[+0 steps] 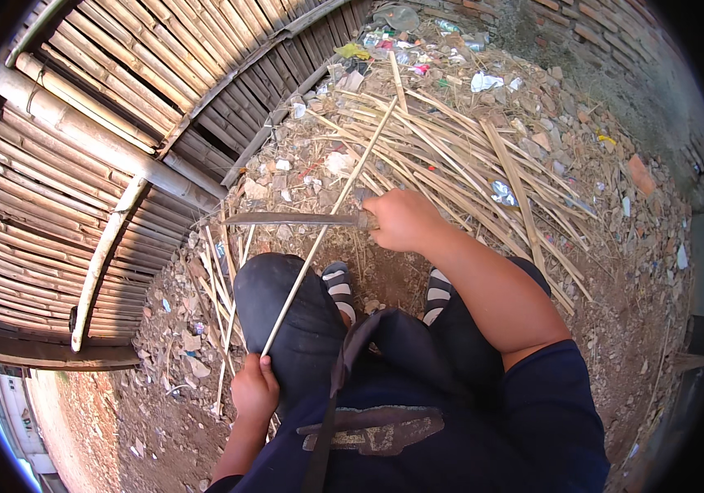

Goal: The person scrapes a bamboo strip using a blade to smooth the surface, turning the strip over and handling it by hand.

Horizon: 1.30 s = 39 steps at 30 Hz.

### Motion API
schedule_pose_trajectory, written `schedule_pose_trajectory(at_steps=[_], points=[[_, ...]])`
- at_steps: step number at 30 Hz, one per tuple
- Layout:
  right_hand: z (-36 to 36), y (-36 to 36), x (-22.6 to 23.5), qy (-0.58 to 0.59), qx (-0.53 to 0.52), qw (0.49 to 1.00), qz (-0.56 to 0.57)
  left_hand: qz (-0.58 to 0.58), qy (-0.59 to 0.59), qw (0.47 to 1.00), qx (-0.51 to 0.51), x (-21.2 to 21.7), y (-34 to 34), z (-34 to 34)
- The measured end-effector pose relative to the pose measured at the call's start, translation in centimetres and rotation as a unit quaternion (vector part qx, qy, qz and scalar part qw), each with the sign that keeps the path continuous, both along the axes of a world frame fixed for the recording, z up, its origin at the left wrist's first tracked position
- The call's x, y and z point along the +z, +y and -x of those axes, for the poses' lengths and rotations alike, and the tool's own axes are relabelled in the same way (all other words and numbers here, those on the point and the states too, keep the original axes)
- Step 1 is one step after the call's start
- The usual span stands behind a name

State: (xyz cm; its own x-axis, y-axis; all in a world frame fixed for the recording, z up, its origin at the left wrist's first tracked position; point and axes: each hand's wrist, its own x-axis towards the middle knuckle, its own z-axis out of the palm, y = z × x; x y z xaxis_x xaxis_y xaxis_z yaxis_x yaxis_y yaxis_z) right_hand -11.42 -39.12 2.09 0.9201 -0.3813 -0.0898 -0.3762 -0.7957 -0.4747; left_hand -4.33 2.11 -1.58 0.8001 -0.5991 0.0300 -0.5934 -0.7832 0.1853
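Observation:
My right hand (401, 220) is closed round the handle of a long knife (294, 218), whose dark blade points left. The blade lies across a thin pale bamboo strip (311, 253), at or very near its surface. Down by my left thigh, my left hand (255, 388) grips the strip's lower end, thumb along it. From there the strip slants over my left knee, up and to the right, toward a pile of similar strips (450, 177) on the ground ahead. Whether its far end touches the pile is hard to tell.
A bamboo slat fence (64, 214) stands close on my left, with more loose strips (222, 296) beside my left knee. Rubble and litter (483, 80) cover the ground ahead, up to a brick wall (590, 37). My sandalled feet (340, 289) are between the two heaps of strips.

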Motion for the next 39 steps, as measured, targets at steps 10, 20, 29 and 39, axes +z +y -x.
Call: schedule_pose_trajectory(at_steps=[10, 20, 29, 39], points=[[2.0, -5.3, -0.7, -0.042, -0.153, 0.986, -0.057, -0.006, -0.031, 0.999, -0.024, -0.3, -0.5, -0.4], [1.8, -8.1, -4.7, -0.054, -0.178, 0.979, -0.081, -0.032, -0.041, 0.998, -0.047, 0.0, -0.6, -0.9], [2.1, -6.9, -4.4, 0.018, -0.111, 0.976, -0.186, 0.023, -0.016, 0.999, -0.04, -0.5, -0.8, -1.3], [1.4, -3.6, 0.4, 0.068, -0.011, 0.995, 0.067, 0.009, -0.021, 0.999, -0.031, -1.2, 0.4, -1.1]])
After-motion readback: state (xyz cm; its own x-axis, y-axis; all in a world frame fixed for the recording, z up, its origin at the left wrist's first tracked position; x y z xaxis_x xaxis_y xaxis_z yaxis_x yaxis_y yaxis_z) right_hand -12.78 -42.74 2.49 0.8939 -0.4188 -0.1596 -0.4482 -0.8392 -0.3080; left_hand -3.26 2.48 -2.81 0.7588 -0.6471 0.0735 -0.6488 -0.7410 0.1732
